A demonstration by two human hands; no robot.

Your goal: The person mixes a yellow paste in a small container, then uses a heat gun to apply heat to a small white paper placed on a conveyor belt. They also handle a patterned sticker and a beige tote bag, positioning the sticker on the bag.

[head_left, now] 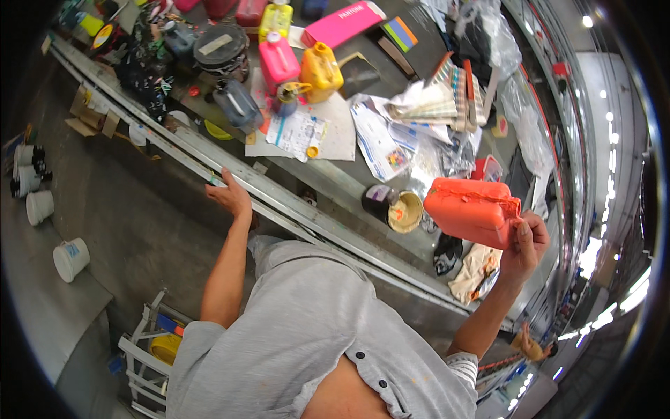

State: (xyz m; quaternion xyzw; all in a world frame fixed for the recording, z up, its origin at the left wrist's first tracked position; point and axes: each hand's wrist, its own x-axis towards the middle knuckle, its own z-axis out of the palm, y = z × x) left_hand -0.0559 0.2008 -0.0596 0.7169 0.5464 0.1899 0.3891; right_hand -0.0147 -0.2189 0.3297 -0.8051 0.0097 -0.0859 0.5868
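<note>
My right hand (525, 241) grips an orange-red plastic jug (464, 209) by its right end. The jug lies tilted on its side in the air, with thick paint smears along its upper edge. Left of it on the table are a small tub (405, 211) with a pale yellow, paint-stained inside and a dark jar (379, 200). My left hand (232, 197) is open, fingers apart, at the metal rail (188, 157) along the table's near edge; whether it rests on the rail is hard to tell. Below the jug sits a stained cream cloth (476, 272).
Farther back stand a pink jug (278, 61), a yellow jug (322, 72), a dark bucket (222, 52) and a grey-blue jug (237, 105). Crumpled papers (380, 143) and clear plastic (527, 126) cover the right side. White buckets (71, 259) stand at far left; another person (534, 347) is at lower right.
</note>
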